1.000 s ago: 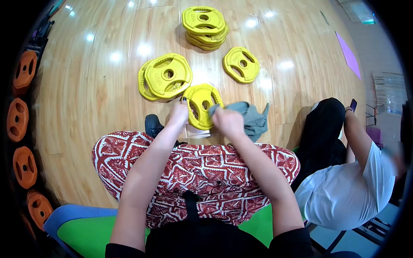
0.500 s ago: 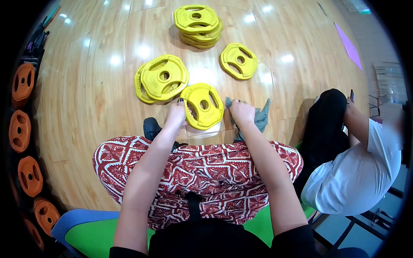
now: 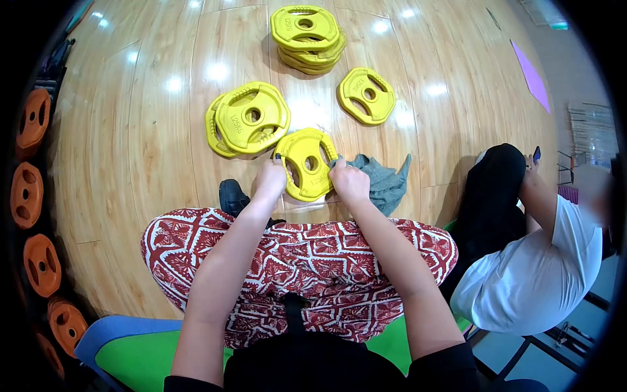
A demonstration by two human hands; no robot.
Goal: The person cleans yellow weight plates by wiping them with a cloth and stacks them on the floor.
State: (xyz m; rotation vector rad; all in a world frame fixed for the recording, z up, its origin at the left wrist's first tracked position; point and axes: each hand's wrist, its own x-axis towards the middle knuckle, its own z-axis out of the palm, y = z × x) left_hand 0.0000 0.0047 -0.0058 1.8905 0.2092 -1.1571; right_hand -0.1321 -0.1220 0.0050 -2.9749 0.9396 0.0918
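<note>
In front of my knees is a yellow weight plate (image 3: 311, 145) marked 1.25KG. My left hand (image 3: 270, 176) grips its left edge, with the fingers wrapped through the handle slot. My right hand (image 3: 350, 181) is closed on a grey-green cloth (image 3: 388, 185) and presses a bunched part of it against the plate's right edge. The rest of the cloth trails to the right on the floor. Just left of the held plate, another yellow plate (image 3: 240, 134) lies on top of a similar one.
A stack of yellow plates (image 3: 304, 27) stands farther off, with a single yellow plate (image 3: 356, 104) to its lower right. Orange plates (image 3: 43, 265) line a rack at the left. A seated person in a white shirt (image 3: 522, 277) is close on my right, holding a phone (image 3: 537, 153).
My right hand has moved left with the cloth, from beside the plate to its right edge. The left hand keeps its hold, and the plate is slightly more upright in view.
</note>
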